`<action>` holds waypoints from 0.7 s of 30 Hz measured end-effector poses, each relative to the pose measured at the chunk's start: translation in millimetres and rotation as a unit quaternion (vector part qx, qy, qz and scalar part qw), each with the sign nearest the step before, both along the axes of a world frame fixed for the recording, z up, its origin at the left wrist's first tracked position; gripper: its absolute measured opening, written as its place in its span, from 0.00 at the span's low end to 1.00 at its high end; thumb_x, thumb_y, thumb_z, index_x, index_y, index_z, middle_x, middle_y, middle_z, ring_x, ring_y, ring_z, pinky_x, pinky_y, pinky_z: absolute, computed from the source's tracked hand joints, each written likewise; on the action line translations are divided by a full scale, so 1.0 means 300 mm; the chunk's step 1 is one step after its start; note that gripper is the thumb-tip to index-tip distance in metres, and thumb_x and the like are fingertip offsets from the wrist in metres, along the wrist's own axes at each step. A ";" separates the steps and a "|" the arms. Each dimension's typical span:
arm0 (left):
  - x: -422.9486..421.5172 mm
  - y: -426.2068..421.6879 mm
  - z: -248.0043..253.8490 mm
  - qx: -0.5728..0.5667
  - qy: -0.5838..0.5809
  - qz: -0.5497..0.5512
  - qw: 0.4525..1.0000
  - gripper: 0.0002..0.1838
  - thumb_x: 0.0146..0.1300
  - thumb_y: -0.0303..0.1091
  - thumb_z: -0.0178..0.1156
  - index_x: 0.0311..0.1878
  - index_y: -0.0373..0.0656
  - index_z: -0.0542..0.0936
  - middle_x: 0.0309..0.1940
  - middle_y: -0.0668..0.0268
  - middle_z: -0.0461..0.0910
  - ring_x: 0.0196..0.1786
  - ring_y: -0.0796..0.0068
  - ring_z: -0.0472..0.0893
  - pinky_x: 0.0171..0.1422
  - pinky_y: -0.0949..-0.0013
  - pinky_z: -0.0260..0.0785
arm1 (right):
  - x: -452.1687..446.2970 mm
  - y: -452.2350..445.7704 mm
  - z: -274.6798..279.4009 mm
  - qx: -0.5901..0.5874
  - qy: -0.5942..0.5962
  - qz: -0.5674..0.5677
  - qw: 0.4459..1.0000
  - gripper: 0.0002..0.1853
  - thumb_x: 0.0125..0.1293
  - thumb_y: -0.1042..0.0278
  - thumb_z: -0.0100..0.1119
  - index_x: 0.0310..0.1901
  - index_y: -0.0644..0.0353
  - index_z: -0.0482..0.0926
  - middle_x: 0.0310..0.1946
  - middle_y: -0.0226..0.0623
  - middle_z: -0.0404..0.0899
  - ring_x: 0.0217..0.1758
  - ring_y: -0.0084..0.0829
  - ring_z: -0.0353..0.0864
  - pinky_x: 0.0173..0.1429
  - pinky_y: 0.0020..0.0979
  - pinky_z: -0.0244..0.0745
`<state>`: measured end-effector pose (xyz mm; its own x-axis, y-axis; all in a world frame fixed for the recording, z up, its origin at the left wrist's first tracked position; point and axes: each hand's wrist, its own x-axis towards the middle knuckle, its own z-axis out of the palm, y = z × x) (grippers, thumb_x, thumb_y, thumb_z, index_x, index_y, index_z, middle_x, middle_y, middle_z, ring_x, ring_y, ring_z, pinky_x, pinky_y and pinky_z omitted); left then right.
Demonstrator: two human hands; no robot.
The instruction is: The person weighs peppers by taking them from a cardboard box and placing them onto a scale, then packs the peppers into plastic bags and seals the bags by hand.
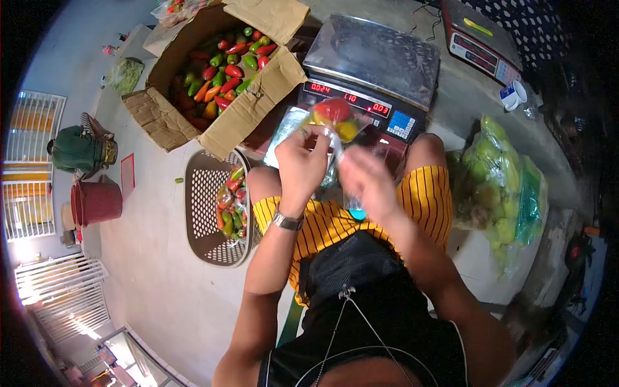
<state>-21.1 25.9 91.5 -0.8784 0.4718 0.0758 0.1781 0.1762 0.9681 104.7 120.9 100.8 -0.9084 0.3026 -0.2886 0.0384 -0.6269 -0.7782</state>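
A clear plastic bag of red and yellow-green peppers (334, 112) stands upright in front of the digital scale. My left hand (303, 161), with a watch at the wrist, is closed around the bag's twisted neck. Close beside it, my right hand (369, 184) is smeared by motion, so its fingers cannot be made out. The scale (371, 61) has a bare metal pan and lit red digits. To the left, an open cardboard box (242, 122) holds many red, orange and green peppers.
A plastic basket (200, 238) with bagged peppers sits at my left. Bags of green vegetables (496, 187) lie at my right. A second scale (480, 48) and a white mug (512, 95) are at the upper right. Further left, a person (84, 147) bends near a red bucket (97, 201).
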 end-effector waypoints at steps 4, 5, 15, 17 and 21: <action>-0.024 -0.061 0.095 0.166 -0.219 -0.228 0.934 0.05 0.71 0.25 0.65 0.43 0.33 0.87 0.35 0.64 0.88 0.39 0.79 0.85 0.46 0.74 0.78 | 0.032 -0.046 -0.134 -0.251 0.070 0.114 0.959 0.09 0.77 0.57 0.57 0.41 0.52 0.75 0.24 0.23 0.62 0.23 0.15 0.61 0.23 0.23 0.55; -0.044 -0.080 0.075 0.118 -0.161 -0.254 0.946 0.04 0.71 0.24 0.65 0.43 0.32 0.87 0.36 0.64 0.88 0.41 0.81 0.84 0.48 0.74 0.78 | 0.027 -0.005 -0.150 -0.168 0.016 0.030 0.985 0.10 0.76 0.57 0.58 0.41 0.54 0.75 0.25 0.22 0.64 0.23 0.15 0.61 0.24 0.22 0.56; 0.043 -0.024 0.161 0.062 0.035 -0.200 0.977 0.06 0.67 0.26 0.67 0.43 0.35 0.88 0.40 0.61 0.90 0.41 0.75 0.86 0.49 0.70 0.78 | 0.083 -0.114 -0.083 -0.200 0.042 0.060 0.977 0.11 0.80 0.59 0.53 0.36 0.51 0.71 0.23 0.19 0.66 0.23 0.12 0.63 0.26 0.20 0.55; 0.058 -0.064 0.145 0.122 -0.088 -0.231 0.961 0.04 0.68 0.24 0.67 0.41 0.33 0.87 0.40 0.61 0.89 0.43 0.75 0.86 0.50 0.70 0.78 | 0.092 -0.117 -0.217 -0.056 0.062 -0.018 0.996 0.09 0.78 0.59 0.56 0.41 0.54 0.76 0.26 0.22 0.72 0.25 0.13 0.64 0.28 0.20 0.57; -0.013 -0.114 0.066 0.240 -0.178 -0.311 0.902 0.03 0.66 0.23 0.69 0.40 0.33 0.88 0.40 0.59 0.89 0.45 0.72 0.87 0.51 0.67 0.79 | 0.094 0.100 -0.079 0.024 0.077 0.054 0.995 0.11 0.78 0.62 0.58 0.38 0.59 0.80 0.26 0.21 0.73 0.26 0.11 0.63 0.30 0.20 0.56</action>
